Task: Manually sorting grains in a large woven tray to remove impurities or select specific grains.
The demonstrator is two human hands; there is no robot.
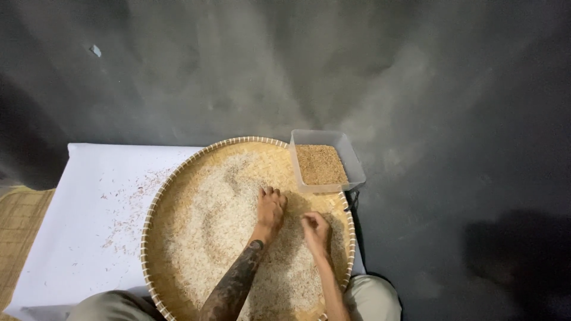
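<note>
A wide round woven tray (156, 205) lies on a white cloth and holds a spread layer of pale rice grains (223, 220). My left hand (270, 209) rests flat on the grains near the tray's middle right, fingers slightly curled into them. Beside it, my right hand (315, 230) hovers over the rice with fingertips pinched together; what it pinches is too small to see. A clear square plastic tub (351, 160) with brown husky grains (320, 164) sits at the tray's far right rim.
The white cloth (89, 208) carries scattered husk bits left of the tray. A woven mat (21, 220) shows at the far left. Dark grey floor (446, 119) surrounds everything. My knees (372, 297) are at the bottom edge.
</note>
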